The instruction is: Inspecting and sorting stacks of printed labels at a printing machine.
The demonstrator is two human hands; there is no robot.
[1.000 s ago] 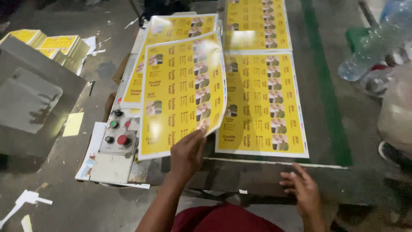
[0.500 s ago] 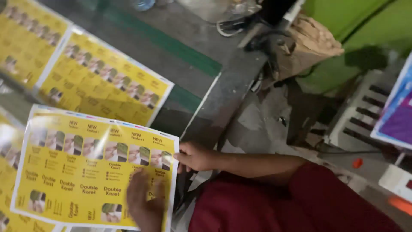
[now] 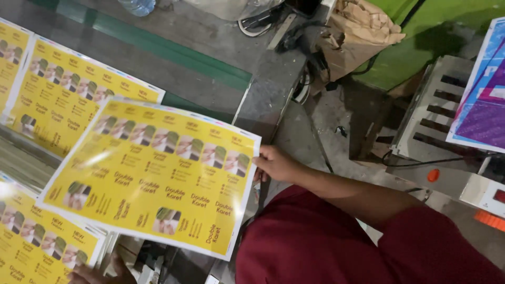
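Observation:
A large yellow printed sheet, covered in rows of small product pictures, is held tilted above the metal table. My right hand pinches its right edge, with the red-sleeved arm reaching in from the lower right. Only the fingers of my left hand show at the bottom edge, below the held sheet and beside the corner of another yellow sheet. What the left hand grips is hidden.
More yellow sheets lie on the table at left, next to a green stripe. Crumpled brown paper, cables and a plastic bottle sit at the top. A grey machine with an orange button carries a blue-purple print.
The view has swung right. The sheet, held in my left hand a second ago, is now gripped at its edge by my right hand, which has left the table's edge.

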